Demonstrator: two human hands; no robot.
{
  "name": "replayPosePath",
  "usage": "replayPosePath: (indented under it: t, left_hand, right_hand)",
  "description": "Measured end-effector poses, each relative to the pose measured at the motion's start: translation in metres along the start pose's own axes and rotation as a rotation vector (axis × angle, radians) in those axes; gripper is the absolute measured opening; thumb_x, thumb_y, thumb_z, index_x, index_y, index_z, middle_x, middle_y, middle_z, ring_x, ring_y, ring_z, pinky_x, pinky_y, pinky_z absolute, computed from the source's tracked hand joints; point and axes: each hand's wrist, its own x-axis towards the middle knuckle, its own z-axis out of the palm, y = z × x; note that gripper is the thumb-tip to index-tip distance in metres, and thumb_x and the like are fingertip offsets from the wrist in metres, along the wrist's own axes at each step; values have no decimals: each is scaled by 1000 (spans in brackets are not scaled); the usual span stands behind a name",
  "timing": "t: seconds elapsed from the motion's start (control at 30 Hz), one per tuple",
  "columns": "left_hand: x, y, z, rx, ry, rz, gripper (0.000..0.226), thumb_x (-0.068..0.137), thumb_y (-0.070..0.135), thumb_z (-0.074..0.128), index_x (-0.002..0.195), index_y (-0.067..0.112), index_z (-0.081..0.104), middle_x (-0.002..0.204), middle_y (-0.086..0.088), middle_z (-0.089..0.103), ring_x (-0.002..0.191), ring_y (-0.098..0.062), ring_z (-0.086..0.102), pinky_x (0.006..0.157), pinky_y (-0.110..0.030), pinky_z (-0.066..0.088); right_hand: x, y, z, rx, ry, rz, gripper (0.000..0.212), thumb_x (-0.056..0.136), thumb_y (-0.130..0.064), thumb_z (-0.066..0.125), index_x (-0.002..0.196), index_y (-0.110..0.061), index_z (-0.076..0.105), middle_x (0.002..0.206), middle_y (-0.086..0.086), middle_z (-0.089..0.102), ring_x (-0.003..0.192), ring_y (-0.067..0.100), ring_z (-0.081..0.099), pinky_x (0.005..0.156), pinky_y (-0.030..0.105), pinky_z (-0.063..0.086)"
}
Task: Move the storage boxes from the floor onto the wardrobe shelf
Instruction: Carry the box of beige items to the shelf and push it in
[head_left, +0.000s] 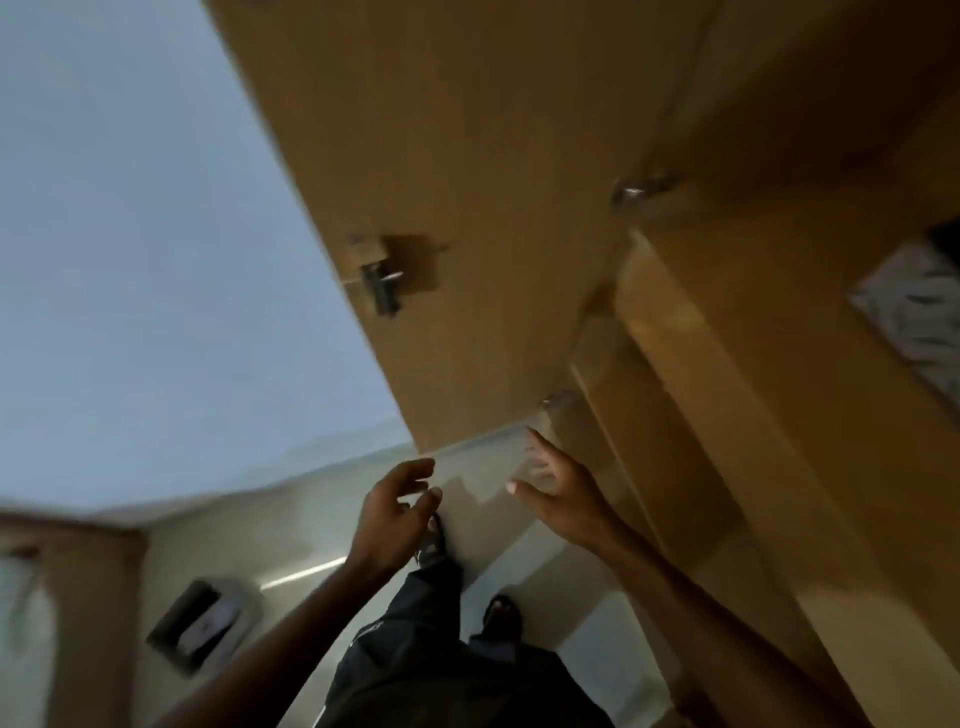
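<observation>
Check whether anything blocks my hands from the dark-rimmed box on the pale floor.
Nothing visible does. Only bare pale floor lies between the empty left hand and the dark-rimmed box; the right hand is nearer the brown wooden wardrobe door.

Wardrobe (493, 156) right of wall (130, 208), floor (311, 519) below.

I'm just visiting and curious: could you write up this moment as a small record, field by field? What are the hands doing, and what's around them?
view: tilted, motion-blurred, looking down
left hand: fingers loosely curled, holding nothing
right hand: fingers spread, holding nothing
wardrobe panel: brown, with a metal latch
inside wardrobe: patterned item at right edge, too blurred to identify
floor: pale; dark object at lower left, too blurred to name
feet: dark sandals
task state: no box in either hand
</observation>
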Motion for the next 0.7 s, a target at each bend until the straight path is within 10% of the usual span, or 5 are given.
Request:
replayPosePath:
  t: [0.7]
  left_hand:
    - [-278,-218,-244,-261,798,-438,36,92,20,60,127,23,57,121,8,60,107,-4,57,89,-28,51]
  right_hand:
    - [-50,-175,399,-456,-816,-415,77,84,-40,68,149,-28,29,134,-3,54,113,10,57,95,30,50]
